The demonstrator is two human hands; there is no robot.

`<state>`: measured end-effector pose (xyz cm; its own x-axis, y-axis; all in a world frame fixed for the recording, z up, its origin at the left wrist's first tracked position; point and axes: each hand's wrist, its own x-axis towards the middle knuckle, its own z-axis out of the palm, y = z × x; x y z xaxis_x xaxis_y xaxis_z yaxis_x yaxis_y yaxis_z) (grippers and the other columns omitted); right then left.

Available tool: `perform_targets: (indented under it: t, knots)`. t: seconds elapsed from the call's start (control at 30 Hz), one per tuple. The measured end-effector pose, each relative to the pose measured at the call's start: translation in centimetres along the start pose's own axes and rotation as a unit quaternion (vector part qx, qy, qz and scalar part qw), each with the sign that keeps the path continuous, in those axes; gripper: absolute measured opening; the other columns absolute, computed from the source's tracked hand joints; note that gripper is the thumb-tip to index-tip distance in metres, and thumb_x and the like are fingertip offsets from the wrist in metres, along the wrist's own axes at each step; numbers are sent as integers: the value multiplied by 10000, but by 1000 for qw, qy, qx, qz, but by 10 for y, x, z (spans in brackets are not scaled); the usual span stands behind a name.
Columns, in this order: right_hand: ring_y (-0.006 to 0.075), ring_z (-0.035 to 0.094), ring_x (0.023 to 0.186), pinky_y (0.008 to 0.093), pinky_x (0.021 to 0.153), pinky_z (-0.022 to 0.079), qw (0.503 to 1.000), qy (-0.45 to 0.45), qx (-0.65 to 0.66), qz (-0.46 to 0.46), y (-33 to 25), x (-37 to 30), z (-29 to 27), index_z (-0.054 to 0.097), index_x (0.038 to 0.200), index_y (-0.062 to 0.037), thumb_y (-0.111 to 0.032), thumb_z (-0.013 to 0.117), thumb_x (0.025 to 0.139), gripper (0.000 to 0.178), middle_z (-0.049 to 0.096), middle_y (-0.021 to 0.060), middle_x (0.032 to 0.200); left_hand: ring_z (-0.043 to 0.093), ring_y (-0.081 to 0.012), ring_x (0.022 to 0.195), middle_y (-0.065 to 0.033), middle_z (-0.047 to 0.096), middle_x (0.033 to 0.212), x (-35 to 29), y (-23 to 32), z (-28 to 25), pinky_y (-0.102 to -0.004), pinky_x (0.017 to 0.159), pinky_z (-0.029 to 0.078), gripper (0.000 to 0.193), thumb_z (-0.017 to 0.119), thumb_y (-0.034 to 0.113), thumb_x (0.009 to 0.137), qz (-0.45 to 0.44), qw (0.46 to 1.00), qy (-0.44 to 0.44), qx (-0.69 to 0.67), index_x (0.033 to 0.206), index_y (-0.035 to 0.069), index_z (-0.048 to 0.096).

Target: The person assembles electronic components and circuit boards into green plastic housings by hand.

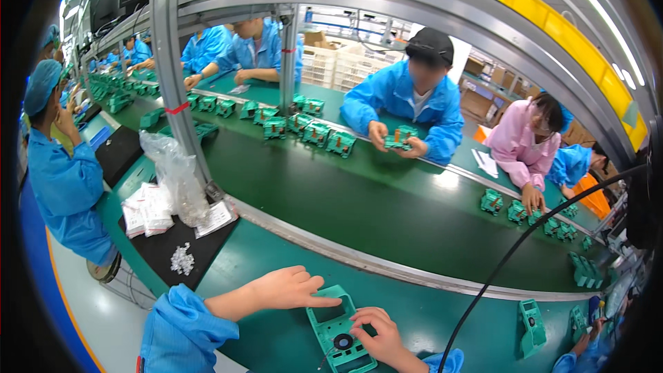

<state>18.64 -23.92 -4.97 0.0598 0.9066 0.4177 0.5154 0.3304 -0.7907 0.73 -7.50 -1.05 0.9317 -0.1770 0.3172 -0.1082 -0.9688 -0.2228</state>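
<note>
A green plastic housing [324, 328] lies on the near bench in front of me, with a rectangular opening at its far end. A round black speaker-like part [342, 341] sits in its nearer half, with a thin wire beside it. My left hand [293, 289] is over the housing's far left corner, one digit stretched across the far rim and the other fingers loosely bent; I see nothing held in it. My right hand [378, 331] grips the housing's right edge, its bent fingers and thumb close to the round part.
A black mat [197, 252] at left carries small clear pieces [182, 260], white packets [148, 211] and a plastic bag [173, 173]. A metal post [169, 62] rises behind. Green assemblies [314, 133] line the conveyor [331, 200]; co-workers sit beyond. A black cable [497, 262] crosses at right, near another housing [532, 328].
</note>
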Motion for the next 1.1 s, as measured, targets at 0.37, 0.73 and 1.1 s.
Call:
perform_targets:
  t: [0.37, 0.73, 1.1]
  knots:
    - [247, 512, 727, 353, 641, 394, 965, -44, -166, -198, -42, 9, -10, 555, 770, -80, -149, 647, 659, 159, 522, 63, 756, 375, -64, 482, 15, 447, 592, 31, 129, -28, -182, 458, 298, 111, 508, 135, 834, -523, 440, 129, -718, 791, 34, 527]
    - [170, 552, 679, 282, 591, 391, 971, -112, -117, -177, -51, 9, -7, 593, 778, -91, -127, 700, 622, 192, 577, 8, 755, 388, -104, 487, -26, 460, 601, 8, 157, 2, -241, 466, 324, 101, 478, 86, 835, -441, 158, 258, -845, 810, 13, 543]
    - [235, 518, 819, 344, 675, 388, 976, -119, -162, -88, -42, 24, -26, 565, 684, -104, -128, 680, 620, 134, 561, 17, 852, 480, -123, 554, -6, 469, 647, 12, 179, -2, -250, 502, 399, 261, 505, 125, 827, -420, 712, 213, -521, 1085, 107, 538]
